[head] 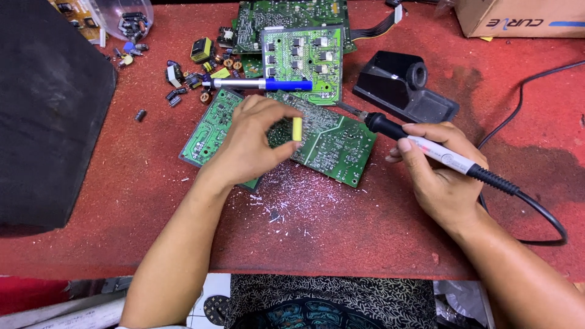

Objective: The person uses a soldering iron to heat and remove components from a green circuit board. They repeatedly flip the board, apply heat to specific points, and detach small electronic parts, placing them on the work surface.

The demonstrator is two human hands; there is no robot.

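A small yellow component (297,128) is pinched between the fingers of the left hand (253,143) at the centre of the frame, over a green circuit board (332,146) lying on the red desk (365,225). A soldering iron (426,148) is gripped by the closed right hand (442,173), right of centre, its tip held at the board's upper edge. A blue desoldering pump (262,84) lies above, across another board (304,58).

Red table (91,207): green circuit boards (332,143), loose components (183,79), black stand (402,85), solder flecks (292,201).
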